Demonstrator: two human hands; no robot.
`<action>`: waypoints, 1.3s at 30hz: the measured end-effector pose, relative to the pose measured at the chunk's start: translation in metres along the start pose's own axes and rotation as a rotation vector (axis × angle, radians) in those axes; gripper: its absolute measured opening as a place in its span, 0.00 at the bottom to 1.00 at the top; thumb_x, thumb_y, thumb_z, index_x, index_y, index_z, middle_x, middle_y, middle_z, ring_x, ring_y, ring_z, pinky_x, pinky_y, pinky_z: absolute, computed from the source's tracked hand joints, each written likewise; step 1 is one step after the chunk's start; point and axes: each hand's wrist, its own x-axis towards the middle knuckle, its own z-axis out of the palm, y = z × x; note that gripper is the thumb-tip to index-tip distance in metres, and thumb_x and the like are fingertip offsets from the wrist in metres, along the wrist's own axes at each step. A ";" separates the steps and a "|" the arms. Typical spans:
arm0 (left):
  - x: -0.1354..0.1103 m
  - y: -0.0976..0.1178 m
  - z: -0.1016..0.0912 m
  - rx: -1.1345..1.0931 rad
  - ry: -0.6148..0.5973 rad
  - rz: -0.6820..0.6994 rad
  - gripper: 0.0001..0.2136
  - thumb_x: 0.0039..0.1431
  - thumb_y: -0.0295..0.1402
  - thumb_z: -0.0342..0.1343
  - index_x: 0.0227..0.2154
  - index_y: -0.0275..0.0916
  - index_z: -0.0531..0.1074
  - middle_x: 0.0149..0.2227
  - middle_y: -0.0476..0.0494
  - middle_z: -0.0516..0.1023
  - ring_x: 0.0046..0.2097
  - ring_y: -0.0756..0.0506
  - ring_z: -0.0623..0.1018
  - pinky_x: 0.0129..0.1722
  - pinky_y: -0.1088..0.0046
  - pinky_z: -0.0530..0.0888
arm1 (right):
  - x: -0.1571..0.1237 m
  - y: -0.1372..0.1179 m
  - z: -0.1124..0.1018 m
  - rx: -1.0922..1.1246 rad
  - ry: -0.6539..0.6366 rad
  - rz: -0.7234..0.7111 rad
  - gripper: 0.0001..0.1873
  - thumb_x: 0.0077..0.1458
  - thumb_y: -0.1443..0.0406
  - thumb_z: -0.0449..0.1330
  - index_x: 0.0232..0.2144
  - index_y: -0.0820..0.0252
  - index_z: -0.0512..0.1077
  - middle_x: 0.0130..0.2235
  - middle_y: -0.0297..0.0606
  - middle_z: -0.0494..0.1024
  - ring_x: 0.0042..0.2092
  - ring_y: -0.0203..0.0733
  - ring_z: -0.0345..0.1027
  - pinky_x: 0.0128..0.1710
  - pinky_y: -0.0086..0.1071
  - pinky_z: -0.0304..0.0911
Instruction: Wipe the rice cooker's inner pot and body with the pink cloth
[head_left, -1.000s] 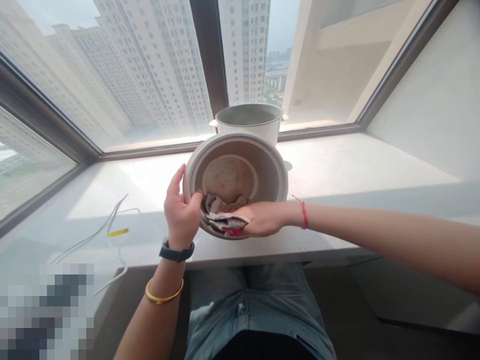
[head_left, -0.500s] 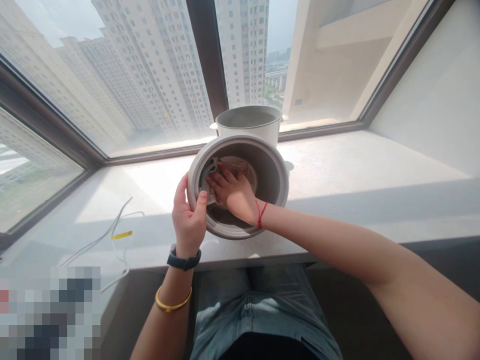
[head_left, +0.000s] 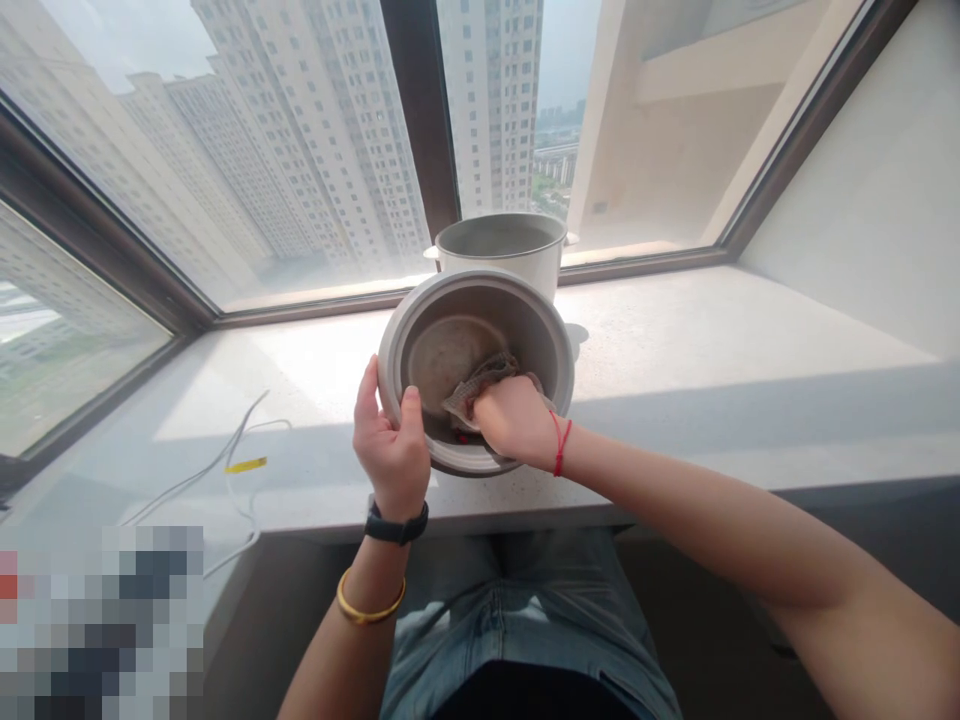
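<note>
A round grey-brown inner pot (head_left: 450,345), like that of a rice cooker, is tilted toward me on the sill. My left hand (head_left: 394,430) grips its left rim, thumb over the edge and fingers round the outside. Inside the pot my right hand (head_left: 517,415) is closed on a crumpled greyish cloth (head_left: 484,385), against the lower right inner wall. Its fingertips are hidden by the hand and the cloth. A small red spot shows beside the cloth.
Behind the tilted pot stands a white pot-like housing (head_left: 499,255) with side handles, close to the window frame (head_left: 424,110). A thin cable (head_left: 240,430) with a yellow tag (head_left: 246,465) lies on the left of the pale sill (head_left: 675,340). The lower left corner is pixelated.
My right hand and the cloth have moved from the pot's left inner side to its lower right. That hand was spread flat and is now closed. My left hand keeps its hold.
</note>
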 end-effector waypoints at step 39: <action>0.032 0.005 0.002 -0.124 -0.360 -0.035 0.23 0.53 0.31 0.60 0.54 0.34 0.74 0.48 0.37 0.81 0.53 0.36 0.79 0.56 0.59 0.75 | 0.027 0.017 -0.046 0.347 0.833 -0.213 0.28 0.61 0.63 0.58 0.63 0.51 0.69 0.67 0.36 0.66 0.70 0.58 0.49 0.70 0.60 0.30</action>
